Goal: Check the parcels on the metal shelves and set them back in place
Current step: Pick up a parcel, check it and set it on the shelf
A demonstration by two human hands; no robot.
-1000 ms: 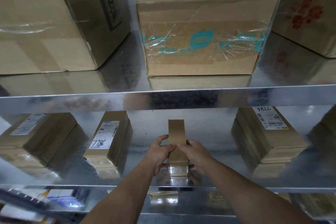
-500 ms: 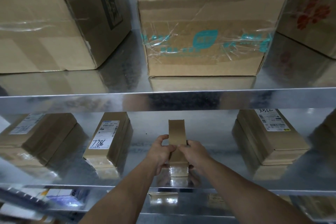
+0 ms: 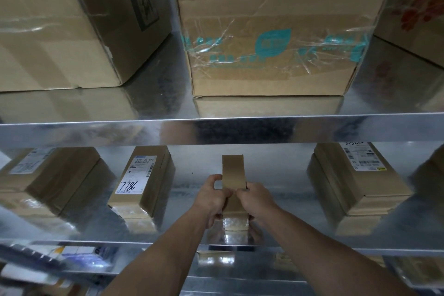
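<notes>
Fingers [image 3: 214, 179] of the left hand [image 3: 211, 197] curled round one side of a narrow parcel [image 3: 233, 170], the right hand [image 3: 257, 199] gripping the other. It stood between them on the middle shelf [image 3: 288, 202]. Likely being set back; next, square it and release.

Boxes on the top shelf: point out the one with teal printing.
The middle box, with a teal leaf-shaped mark and lettering across its front. The left box carries a black print, the right box a red one.

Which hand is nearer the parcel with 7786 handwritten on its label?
Left. The left hand grips the narrow parcel on its left side, just right of the 7786 parcel, with bare shelf between them. The right hand grips the narrow parcel's other side, farther away.
</notes>
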